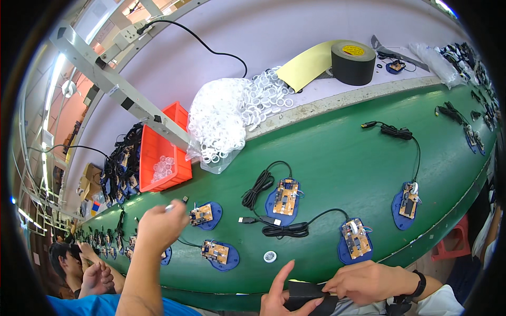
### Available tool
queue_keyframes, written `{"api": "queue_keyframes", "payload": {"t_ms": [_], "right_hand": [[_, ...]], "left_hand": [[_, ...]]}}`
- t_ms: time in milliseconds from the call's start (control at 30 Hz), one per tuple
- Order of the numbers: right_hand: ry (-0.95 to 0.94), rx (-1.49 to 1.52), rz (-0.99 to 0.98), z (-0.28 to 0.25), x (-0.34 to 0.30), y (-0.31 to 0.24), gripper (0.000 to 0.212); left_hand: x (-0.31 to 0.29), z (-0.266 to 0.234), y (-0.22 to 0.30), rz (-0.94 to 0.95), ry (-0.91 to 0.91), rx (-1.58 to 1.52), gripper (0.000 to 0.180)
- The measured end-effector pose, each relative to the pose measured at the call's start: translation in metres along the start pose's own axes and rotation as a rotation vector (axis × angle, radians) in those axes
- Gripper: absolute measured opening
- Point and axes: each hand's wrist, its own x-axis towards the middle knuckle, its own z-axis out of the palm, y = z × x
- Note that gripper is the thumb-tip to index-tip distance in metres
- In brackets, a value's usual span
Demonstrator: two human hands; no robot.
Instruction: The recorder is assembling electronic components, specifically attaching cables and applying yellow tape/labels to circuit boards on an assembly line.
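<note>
At the lower edge, my left hand (279, 299) holds a black strip of tape (304, 291) by its near side, with the index finger raised. My right hand (366, 282), a black band on its wrist, pinches the strip's other end. Just beyond the right hand lies a blue mouse base (354, 242) with a tan circuit board and a coiled black cable. A small round white part (270, 256) sits on the green surface beyond my left hand. Another mouse base with its board (283, 201) lies farther off.
On the left, a co-worker's arm (145, 263) reaches over more mouse bases. Beyond stand a red bin (166, 152) and a bag of white rings (219, 116). A black tape roll (353, 62) stands on the back ledge. Another board (407, 205) lies at right.
</note>
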Motion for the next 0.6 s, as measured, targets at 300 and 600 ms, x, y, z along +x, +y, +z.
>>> {"api": "queue_keyframes", "payload": {"t_ms": [300,600], "right_hand": [[-0.005,-0.276,-0.079,-0.002,0.002,-0.008,0.023],[0.578,-0.082,0.177,-0.004,0.002,0.004,0.017]], "left_hand": [[0.007,0.008,-0.003,0.055,-0.006,0.004,0.099],[-0.009,0.003,-0.004,0.066,0.080,-0.022,0.101]]}}
